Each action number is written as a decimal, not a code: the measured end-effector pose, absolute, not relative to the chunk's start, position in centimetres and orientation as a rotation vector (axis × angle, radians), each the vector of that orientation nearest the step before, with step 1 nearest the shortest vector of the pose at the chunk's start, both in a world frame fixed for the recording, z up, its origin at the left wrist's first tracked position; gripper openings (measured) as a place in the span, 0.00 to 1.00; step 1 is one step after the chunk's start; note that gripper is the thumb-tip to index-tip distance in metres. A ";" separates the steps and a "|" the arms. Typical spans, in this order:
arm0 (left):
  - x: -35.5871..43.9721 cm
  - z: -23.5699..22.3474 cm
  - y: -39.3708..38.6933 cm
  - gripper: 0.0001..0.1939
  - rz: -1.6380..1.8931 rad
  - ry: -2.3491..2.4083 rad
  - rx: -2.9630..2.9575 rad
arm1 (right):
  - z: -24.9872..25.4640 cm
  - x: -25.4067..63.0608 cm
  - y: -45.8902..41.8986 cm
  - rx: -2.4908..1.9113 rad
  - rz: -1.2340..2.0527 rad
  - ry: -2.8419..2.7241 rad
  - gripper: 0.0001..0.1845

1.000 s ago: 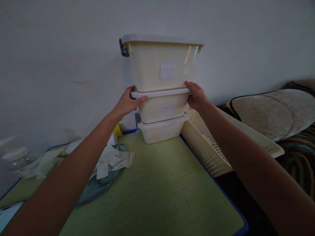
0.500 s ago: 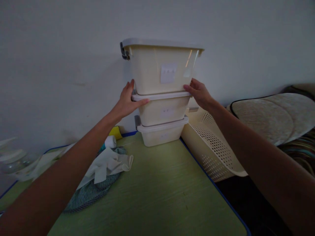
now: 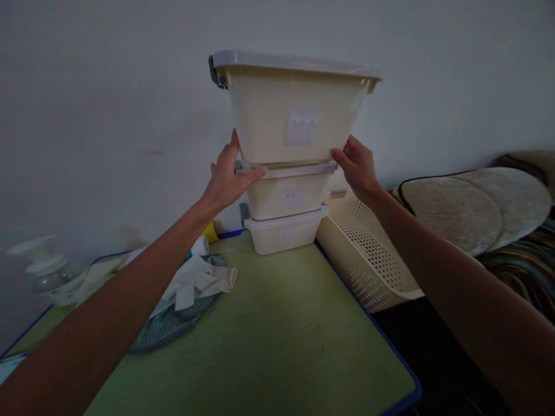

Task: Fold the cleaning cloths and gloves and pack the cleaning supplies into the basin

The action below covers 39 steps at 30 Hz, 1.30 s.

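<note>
Large cream plastic lidded bin [image 3: 264, 115], gripped low

Left hand [image 3: 228, 179] cups bin's lower left corner, thumb across front of the white lid [image 3: 299, 170] below; right hand [image 3: 358, 167] at lower right corner, thumb in front. Two shallower cream plastic boxes [image 3: 271, 205] underneath, stacked on green blue-edged table [image 3: 277, 329]. Cream perforated plastic basket [image 3: 338, 245] just right

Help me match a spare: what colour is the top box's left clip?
Dark grey; the clip on the top box shows best in the head view.
</note>
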<state>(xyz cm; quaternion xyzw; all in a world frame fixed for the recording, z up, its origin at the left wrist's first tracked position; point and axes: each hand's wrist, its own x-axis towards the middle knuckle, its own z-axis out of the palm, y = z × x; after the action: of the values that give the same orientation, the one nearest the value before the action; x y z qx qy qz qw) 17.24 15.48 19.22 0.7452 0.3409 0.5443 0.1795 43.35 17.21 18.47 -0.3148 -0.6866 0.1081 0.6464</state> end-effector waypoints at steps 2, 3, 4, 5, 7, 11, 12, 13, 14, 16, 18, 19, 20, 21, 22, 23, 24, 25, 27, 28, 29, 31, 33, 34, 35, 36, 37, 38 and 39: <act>17.3 19.4 14.3 0.36 1.607 0.975 2.157 | 18.8 43.1 15.9 -0.708 0.239 -1.541 0.30; 17.3 19.5 13.7 0.34 1.637 0.984 2.174 | 18.9 43.0 15.1 -0.698 0.239 -1.535 0.29; 17.2 19.5 13.0 0.33 1.658 0.995 2.182 | 19.0 42.9 14.3 -0.684 0.240 -1.531 0.29; 17.1 19.5 12.3 0.31 1.675 1.009 2.184 | 19.0 42.8 13.4 -0.673 0.243 -1.527 0.28; 16.8 19.2 11.0 0.28 1.705 1.034 2.185 | 18.8 42.6 11.5 -0.678 0.253 -1.509 0.28; 15.9 17.9 8.5 0.25 1.725 1.024 2.203 | 17.4 42.0 7.1 -0.796 0.289 -1.454 0.25; 15.6 17.5 8.0 0.25 1.720 1.025 2.210 | 16.9 41.8 6.0 -0.815 0.304 -1.438 0.24; 15.2 17.0 7.5 0.26 1.714 1.034 2.214 | 16.3 41.6 5.0 -0.826 0.328 -1.422 0.23; 14.9 16.4 7.0 0.26 1.712 1.044 2.217 | 15.8 41.4 4.0 -0.828 0.351 -1.402 0.22; 14.3 15.3 6.2 0.26 1.712 1.040 2.225 | 14.7 41.0 2.2 -0.828 0.386 -1.366 0.21; 13.7 14.0 5.6 0.26 1.716 0.995 2.236 | 13.5 40.7 0.9 -0.840 0.407 -1.342 0.21; 13.5 13.3 5.5 0.26 1.711 0.973 2.241 | 12.9 40.6 0.4 -0.847 0.416 -1.333 0.21; 13.2 12.6 5.4 0.26 1.708 0.960 2.245 | 12.3 40.6 0.0 -0.852 0.426 -1.326 0.21; 13.0 11.8 5.3 0.26 1.709 0.956 2.245 | 11.7 40.5 -0.4 -0.852 0.435 -1.321 0.22; 12.8 11.0 5.3 0.26 1.713 0.956 2.242 | 11.1 40.5 -0.6 -0.847 0.443 -1.316 0.23; 12.7 10.2 5.3 0.26 1.726 0.954 2.234 | 10.4 40.5 -0.8 -0.840 0.450 -1.311 0.23; 12.6 9.3 5.2 0.27 1.738 0.951 2.220 | 9.6 40.5 -1.0 -0.833 0.456 -1.305 0.24; 12.5 8.4 5.2 0.27 1.747 0.949 2.199 | 8.9 40.4 -1.1 -0.831 0.462 -1.295 0.24; 12.5 6.7 5.0 0.28 1.749 0.962 2.144 | 7.3 40.3 -1.4 -0.847 0.483 -1.274 0.24; 12.5 5.9 4.8 0.28 1.738 0.974 2.119 | 6.6 40.3 -1.6 -0.866 0.502 -1.265 0.23; 12.5 5.1 4.6 0.27 1.720 0.983 2.096 | 5.8 40.2 -1.7 -0.887 0.523 -1.257 0.23; 12.5 3.6 4.2 0.27 1.660 1.014 2.046 | 4.2 40.2 -1.9 -0.917 0.567 -1.235 0.22; 12.5 2.3 3.8 0.27 1.597 1.063 1.977 | 2.7 40.2 -2.1 -0.926 0.617 -1.214 0.24; 12.4 1.6 3.6 0.27 1.568 1.087 1.945 | 2.0 40.2 -2.2 -0.932 0.639 -1.205 0.24; 12.3 0.9 3.5 0.27 1.537 1.108 1.920 | 1.3 40.2 -2.3 -0.944 0.655 -1.197 0.25; 12.2 0.3 3.3 0.26 1.510 1.123 1.902 | 0.7 40.2 -2.4 -0.960 0.664 -1.186 0.25; 12.2 -0.3 3.2 0.26 1.487 1.128 1.893 | 0.2 40.2 -2.4 -0.979 0.673 -1.178 0.25; 12.1 -0.8 3.1 0.25 1.463 1.130 1.888 | -0.3 40.1 -2.4 -1.001 0.684 -1.174 0.25; 12.0 -1.2 3.0 0.24 1.444 1.134 1.882 | -0.7 40.1 -2.4 -1.021 0.697 -1.171 0.25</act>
<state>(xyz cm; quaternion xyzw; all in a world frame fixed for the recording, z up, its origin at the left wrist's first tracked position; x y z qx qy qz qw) 11.96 3.04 -1.21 0.6924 0.4171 0.5312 0.2537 40.06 -2.44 -0.69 -0.4512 -0.5173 0.3077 0.6589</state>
